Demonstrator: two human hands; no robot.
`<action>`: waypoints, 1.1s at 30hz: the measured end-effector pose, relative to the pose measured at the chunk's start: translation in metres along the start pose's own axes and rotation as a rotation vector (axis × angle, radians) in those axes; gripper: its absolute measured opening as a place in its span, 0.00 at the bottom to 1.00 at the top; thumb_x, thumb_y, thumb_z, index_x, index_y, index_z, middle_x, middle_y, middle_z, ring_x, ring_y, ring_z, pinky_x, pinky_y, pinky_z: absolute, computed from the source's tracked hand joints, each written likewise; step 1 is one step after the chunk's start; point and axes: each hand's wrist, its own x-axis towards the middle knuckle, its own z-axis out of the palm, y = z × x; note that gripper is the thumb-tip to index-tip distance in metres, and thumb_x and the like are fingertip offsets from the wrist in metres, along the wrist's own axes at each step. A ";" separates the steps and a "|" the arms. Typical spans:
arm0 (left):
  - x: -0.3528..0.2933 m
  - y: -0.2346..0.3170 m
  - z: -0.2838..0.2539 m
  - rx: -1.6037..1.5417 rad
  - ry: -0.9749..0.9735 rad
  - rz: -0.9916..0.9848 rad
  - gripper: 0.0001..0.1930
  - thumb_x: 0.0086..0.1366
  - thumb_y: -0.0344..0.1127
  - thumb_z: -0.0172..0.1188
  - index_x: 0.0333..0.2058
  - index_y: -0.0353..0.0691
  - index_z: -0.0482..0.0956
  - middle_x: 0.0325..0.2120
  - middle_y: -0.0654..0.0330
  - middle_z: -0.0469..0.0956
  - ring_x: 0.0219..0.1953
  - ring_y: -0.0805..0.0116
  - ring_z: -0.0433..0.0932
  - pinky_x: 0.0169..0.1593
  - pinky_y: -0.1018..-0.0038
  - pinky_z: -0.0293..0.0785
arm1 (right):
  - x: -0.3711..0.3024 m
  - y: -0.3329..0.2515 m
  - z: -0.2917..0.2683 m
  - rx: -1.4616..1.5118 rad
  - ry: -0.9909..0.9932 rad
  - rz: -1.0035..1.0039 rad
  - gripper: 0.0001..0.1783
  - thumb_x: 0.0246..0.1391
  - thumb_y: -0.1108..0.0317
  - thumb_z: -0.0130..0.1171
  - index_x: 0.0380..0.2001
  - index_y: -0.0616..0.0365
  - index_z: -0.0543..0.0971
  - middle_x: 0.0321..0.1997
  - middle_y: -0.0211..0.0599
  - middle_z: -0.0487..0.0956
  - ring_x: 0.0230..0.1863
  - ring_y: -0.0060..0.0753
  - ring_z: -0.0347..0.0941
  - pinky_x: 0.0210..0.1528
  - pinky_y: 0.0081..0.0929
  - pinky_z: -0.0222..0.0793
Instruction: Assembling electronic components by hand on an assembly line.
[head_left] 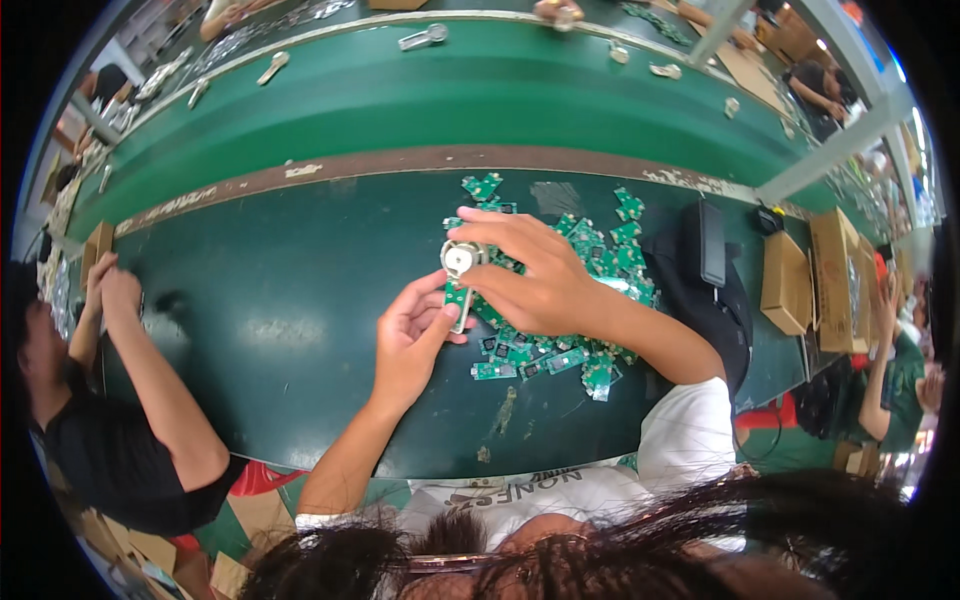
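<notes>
Device [455, 298], rnd end [460, 260] fwd, axis fore-aft

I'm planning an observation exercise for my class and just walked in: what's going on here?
A person holds a round-headed device over a dark green table. The left grip has its narrow handle, where a green board shows; the right grip is around the round head. Loose green circuit boards lie scattered on the table, mostly to the right. At left, a co-worker's hands are together. Beyond, several pale parts lie on a long green surface.
</notes>
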 end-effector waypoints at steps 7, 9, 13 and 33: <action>-0.007 0.010 0.001 -0.144 -0.133 -0.128 0.10 0.64 0.25 0.55 0.43 0.35 0.68 0.38 0.59 0.74 0.40 0.61 0.81 0.40 0.73 0.81 | -0.007 -0.005 0.012 -0.185 0.033 -0.186 0.12 0.35 0.65 0.60 0.28 0.56 0.77 0.46 0.41 0.74 0.50 0.46 0.73 0.42 0.37 0.73; -0.006 0.012 -0.002 -0.160 -0.149 -0.147 0.10 0.64 0.25 0.54 0.43 0.35 0.68 0.38 0.59 0.74 0.39 0.62 0.81 0.39 0.72 0.81 | -0.007 -0.008 0.011 -0.186 0.044 -0.176 0.12 0.35 0.65 0.60 0.28 0.56 0.77 0.46 0.41 0.74 0.50 0.46 0.73 0.43 0.37 0.73; -0.004 0.010 -0.005 -0.186 -0.172 -0.147 0.09 0.64 0.25 0.54 0.42 0.35 0.68 0.38 0.59 0.74 0.39 0.61 0.81 0.39 0.72 0.82 | -0.006 -0.009 0.013 -0.145 0.056 -0.157 0.10 0.39 0.66 0.60 0.29 0.55 0.77 0.46 0.41 0.75 0.50 0.46 0.73 0.43 0.36 0.72; -0.008 0.012 0.013 -0.091 0.065 -0.011 0.26 0.60 0.16 0.50 0.54 0.40 0.52 0.48 0.52 0.63 0.41 0.55 0.80 0.38 0.72 0.85 | -0.016 -0.016 0.024 1.024 -0.220 0.796 0.27 0.62 0.72 0.48 0.63 0.59 0.57 0.51 0.36 0.69 0.51 0.24 0.67 0.51 0.26 0.66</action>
